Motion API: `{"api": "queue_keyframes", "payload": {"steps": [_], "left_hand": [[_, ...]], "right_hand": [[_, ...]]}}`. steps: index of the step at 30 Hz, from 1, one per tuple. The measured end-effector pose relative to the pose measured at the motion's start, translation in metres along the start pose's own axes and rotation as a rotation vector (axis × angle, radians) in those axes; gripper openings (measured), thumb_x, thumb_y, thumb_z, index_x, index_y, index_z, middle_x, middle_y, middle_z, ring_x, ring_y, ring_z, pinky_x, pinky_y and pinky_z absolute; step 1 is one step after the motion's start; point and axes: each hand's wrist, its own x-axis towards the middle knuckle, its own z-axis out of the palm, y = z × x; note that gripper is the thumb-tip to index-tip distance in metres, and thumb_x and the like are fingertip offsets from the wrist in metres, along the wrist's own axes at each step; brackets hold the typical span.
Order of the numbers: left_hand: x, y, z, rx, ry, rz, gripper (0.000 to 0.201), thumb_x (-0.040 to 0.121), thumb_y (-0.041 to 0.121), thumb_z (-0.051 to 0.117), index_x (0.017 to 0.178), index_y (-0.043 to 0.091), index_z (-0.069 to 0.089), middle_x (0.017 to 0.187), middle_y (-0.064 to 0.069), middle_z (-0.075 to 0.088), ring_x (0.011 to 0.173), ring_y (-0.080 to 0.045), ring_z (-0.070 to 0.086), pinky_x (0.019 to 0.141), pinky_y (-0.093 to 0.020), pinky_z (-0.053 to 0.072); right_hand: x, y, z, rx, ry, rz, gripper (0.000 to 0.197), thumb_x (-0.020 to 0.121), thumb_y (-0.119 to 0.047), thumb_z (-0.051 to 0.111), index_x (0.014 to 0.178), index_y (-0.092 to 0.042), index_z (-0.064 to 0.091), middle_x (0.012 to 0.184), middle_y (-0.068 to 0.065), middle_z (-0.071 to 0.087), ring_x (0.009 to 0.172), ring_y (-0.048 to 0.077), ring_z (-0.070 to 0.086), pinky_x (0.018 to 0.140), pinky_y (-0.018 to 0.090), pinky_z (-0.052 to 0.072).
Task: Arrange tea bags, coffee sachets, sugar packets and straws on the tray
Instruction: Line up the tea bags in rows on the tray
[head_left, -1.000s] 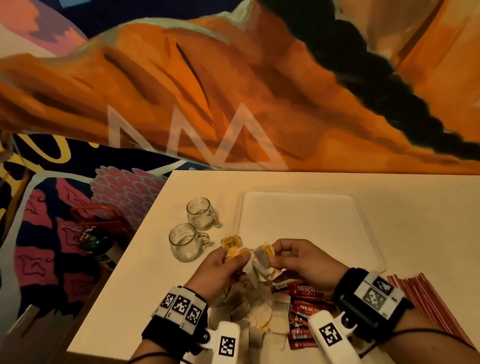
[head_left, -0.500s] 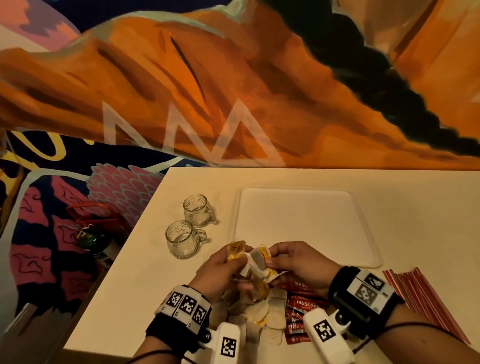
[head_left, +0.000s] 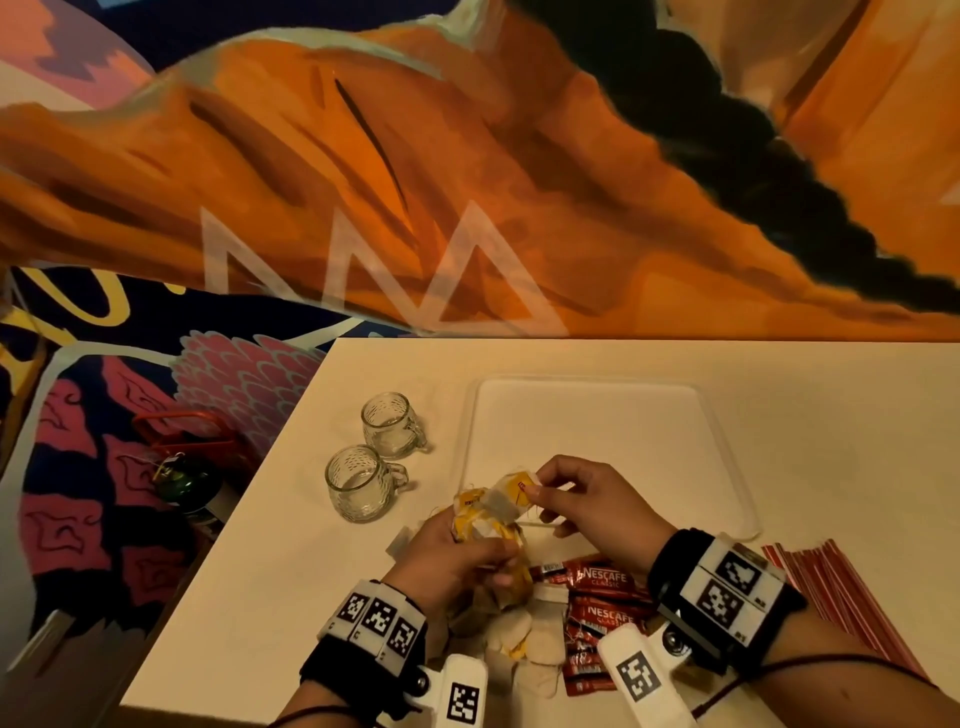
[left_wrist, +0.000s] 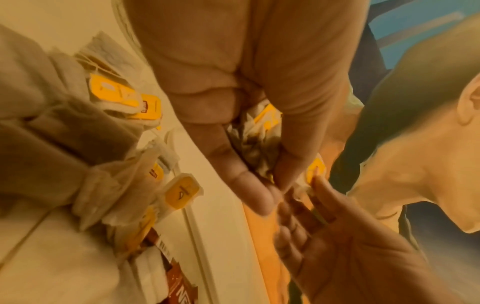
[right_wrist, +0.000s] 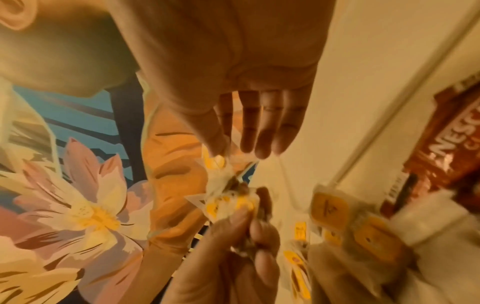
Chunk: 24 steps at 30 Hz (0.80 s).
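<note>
My left hand (head_left: 457, 545) grips a tangled bunch of tea bags (head_left: 485, 514) with yellow tags, held just above the table in front of the white tray (head_left: 727, 467). My right hand (head_left: 550, 499) pinches the yellow tag of one tea bag (head_left: 519, 488) at the top of that bunch. In the left wrist view the bunch of tea bags (left_wrist: 255, 144) sits between thumb and fingers. The right wrist view shows my thumb and forefinger on the pinched tea bag (right_wrist: 221, 166). More tea bags (head_left: 524, 634) lie in a heap by my wrists. Red coffee sachets (head_left: 597, 582) lie under my right hand. The tray holds nothing.
Two small glass mugs (head_left: 363, 488) (head_left: 389, 423) stand left of the tray. A fan of red straws (head_left: 831, 587) lies at the right. The table's left edge (head_left: 249, 499) drops to a patterned floor with a bottle (head_left: 182, 483).
Both hands have shifted slightly right and toward the tray's near edge. My right hand has moved from the bunch's side to pinching a tag at its top.
</note>
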Motion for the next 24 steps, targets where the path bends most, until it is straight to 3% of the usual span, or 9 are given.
{"api": "queue_keyframes", "payload": {"steps": [3,5,8,11,15,20,24], "left_hand": [[-0.002,0.000,0.001,-0.002,0.003,-0.009,0.039,0.067,0.001,0.076,0.101,-0.002,0.058,0.067,-0.015,0.061,0.053,-0.022,0.059,0.047,-0.027,0.051],[-0.003,0.000,0.003,-0.021,0.040,0.010,0.032,0.073,0.002,0.075,0.099,-0.001,0.056,0.064,-0.013,0.061,0.051,-0.020,0.057,0.046,-0.026,0.050],[-0.007,0.000,0.007,-0.009,0.139,0.062,0.015,0.085,0.002,0.064,0.097,-0.002,0.057,0.064,-0.011,0.064,0.050,-0.018,0.056,0.045,-0.025,0.051],[-0.008,0.000,0.011,0.043,0.214,0.091,0.017,0.086,0.005,0.063,0.100,-0.004,0.060,0.071,-0.012,0.066,0.057,-0.022,0.059,0.047,-0.027,0.053],[-0.004,0.001,0.011,0.057,0.260,0.087,0.015,0.088,0.003,0.061,0.101,-0.004,0.061,0.076,-0.016,0.064,0.056,-0.022,0.061,0.047,-0.027,0.053],[0.011,0.012,-0.007,0.079,0.282,0.068,0.007,0.088,0.003,0.061,0.094,0.000,0.062,0.069,-0.013,0.062,0.053,-0.022,0.056,0.046,-0.028,0.050],[0.035,0.021,-0.028,0.145,0.272,0.057,0.006,0.088,0.003,0.061,0.094,0.002,0.061,0.068,-0.015,0.060,0.049,-0.023,0.055,0.046,-0.030,0.049]], "right_hand": [[-0.003,-0.006,-0.014,0.035,-0.002,-0.041,0.013,0.090,-0.016,0.065,0.087,-0.004,0.062,0.084,0.011,0.066,0.068,0.013,0.063,0.065,0.029,0.051],[-0.005,-0.008,-0.027,-0.053,-0.006,-0.092,0.014,0.089,-0.018,0.067,0.088,-0.005,0.065,0.083,0.013,0.070,0.069,0.014,0.063,0.068,0.030,0.052],[-0.004,-0.005,-0.045,-0.326,0.005,-0.179,0.008,0.086,-0.025,0.070,0.084,-0.017,0.069,0.079,0.001,0.071,0.072,0.010,0.063,0.070,0.028,0.049],[0.003,-0.003,-0.058,-0.495,-0.002,-0.216,0.006,0.085,-0.026,0.071,0.087,-0.021,0.074,0.082,-0.007,0.071,0.077,0.004,0.062,0.071,0.023,0.049],[0.022,0.002,-0.065,-0.443,-0.014,-0.213,0.007,0.084,-0.020,0.072,0.088,-0.022,0.077,0.080,-0.007,0.073,0.069,0.001,0.063,0.068,0.021,0.052],[0.054,0.007,-0.047,-0.358,-0.013,-0.165,0.010,0.085,-0.017,0.071,0.092,-0.019,0.078,0.084,-0.003,0.075,0.076,0.012,0.069,0.075,0.027,0.058],[0.080,0.004,-0.028,-0.386,-0.069,-0.141,0.011,0.086,-0.017,0.070,0.093,-0.020,0.077,0.086,-0.010,0.073,0.078,-0.005,0.064,0.069,0.010,0.048]]}}
